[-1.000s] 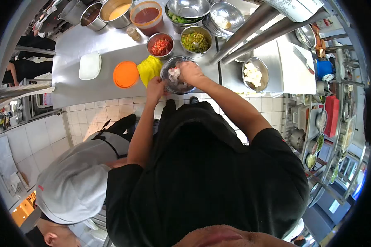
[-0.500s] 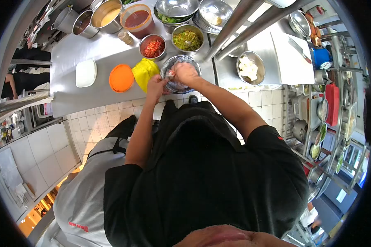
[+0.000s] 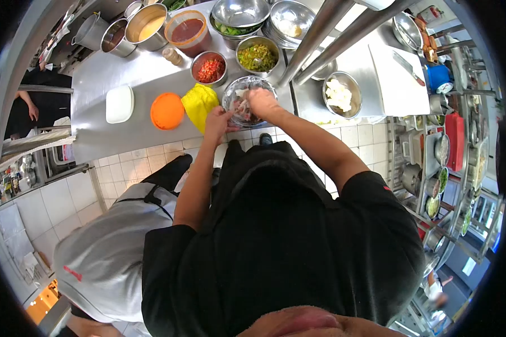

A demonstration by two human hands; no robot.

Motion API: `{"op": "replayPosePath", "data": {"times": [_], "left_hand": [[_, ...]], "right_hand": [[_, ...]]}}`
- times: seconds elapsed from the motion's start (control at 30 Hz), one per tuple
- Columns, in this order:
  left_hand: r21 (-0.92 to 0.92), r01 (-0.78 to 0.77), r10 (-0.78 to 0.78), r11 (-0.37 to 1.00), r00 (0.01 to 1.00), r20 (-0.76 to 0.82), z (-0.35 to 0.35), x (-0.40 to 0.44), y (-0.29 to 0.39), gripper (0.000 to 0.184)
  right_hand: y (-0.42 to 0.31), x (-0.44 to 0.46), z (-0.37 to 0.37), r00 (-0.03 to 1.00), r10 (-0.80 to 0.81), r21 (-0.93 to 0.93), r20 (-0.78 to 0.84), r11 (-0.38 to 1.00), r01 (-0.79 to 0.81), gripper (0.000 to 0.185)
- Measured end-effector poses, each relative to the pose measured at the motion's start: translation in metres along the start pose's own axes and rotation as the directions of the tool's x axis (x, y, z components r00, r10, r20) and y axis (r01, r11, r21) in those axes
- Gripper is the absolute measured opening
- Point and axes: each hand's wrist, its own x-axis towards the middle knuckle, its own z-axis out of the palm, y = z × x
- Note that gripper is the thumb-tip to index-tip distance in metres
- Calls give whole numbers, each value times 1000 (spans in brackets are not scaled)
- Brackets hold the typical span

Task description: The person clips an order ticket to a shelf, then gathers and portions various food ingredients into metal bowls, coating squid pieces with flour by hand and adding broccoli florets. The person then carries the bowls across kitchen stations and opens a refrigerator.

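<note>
A metal bowl [image 3: 237,86] stands at the table's front edge, holding dark, reddish pieces that look like meat [image 3: 242,110]. At its left rim is my left hand [image 3: 217,122], its fingers closed on the edge. My right hand [image 3: 262,103] reaches into the bowl from the right with curled fingers; whatever they hold is hidden. A yellow cloth [image 3: 199,106] lies just left of the bowl, beside a round orange lid [image 3: 167,110]. Behind the bowl are a container of chopped red pieces [image 3: 211,71] and one of chopped green pieces [image 3: 257,57].
To the right are a bowl of white chunks [image 3: 338,95] and a knife [image 3: 409,67] on a white board. A white lid [image 3: 120,104] lies at left. Pots and a sauce tub [image 3: 188,32] stand behind. Metal posts [image 3: 320,42] rise nearby. A person in grey [image 3: 115,241] is close at my left.
My right hand has shifted slightly right within the bowl, exposing more of the dark pieces. My left hand stays at the rim. The person in grey has moved left and back.
</note>
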Motion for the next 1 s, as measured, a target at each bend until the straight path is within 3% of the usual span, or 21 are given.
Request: {"op": "replayPosePath", "data": {"times": [0.03,0.13,0.17,0.27,0.3,0.4,0.53,0.57,0.67,0.8,0.93,1.0], "left_hand": [[-4,12,-12,1000,1000,-5,1,2,2,10],[8,-1,1,1000,1000,4,-3,7,-9,11],[18,-18,18,1000,1000,11,-4,7,-9,13],[-45,30,-30,999,999,15,-1,-2,-3,14],[-66,12,-11,998,1000,19,0,-2,-6,15],[-83,-22,23,996,1000,12,0,0,-8,14],[-47,31,-31,998,1000,-1,-8,0,-12,13],[-43,50,-50,998,999,9,-10,3,-12,13],[-72,40,-42,997,999,-18,-14,9,-11,13],[-85,6,-6,996,1000,5,-12,5,-6,14],[-102,-5,9,995,999,41,-15,3,-10,13],[-79,-12,17,997,998,56,-17,9,-11,13]], "right_hand": [[-5,-5,-23,999,34,58,17,998,-35,28],[1,-7,-19,974,-194,117,-118,971,208,30],[-6,-15,-39,951,-309,219,-28,926,307,39],[-13,-11,-43,996,68,408,-54,912,-41,39],[-18,-15,-36,971,128,348,-200,936,-52,39],[-22,-6,31,943,82,139,-322,989,-39,32],[-11,6,8,998,-48,-27,-38,999,47,24],[-11,13,-2,998,56,-14,-43,998,-56,24],[-20,-6,-48,997,49,118,-66,992,-40,25],[-3,-17,-36,920,-332,337,-210,858,387,46],[12,4,-6,990,-33,467,-135,879,93,59],[1,16,23,997,15,294,-71,956,6,48]]}}
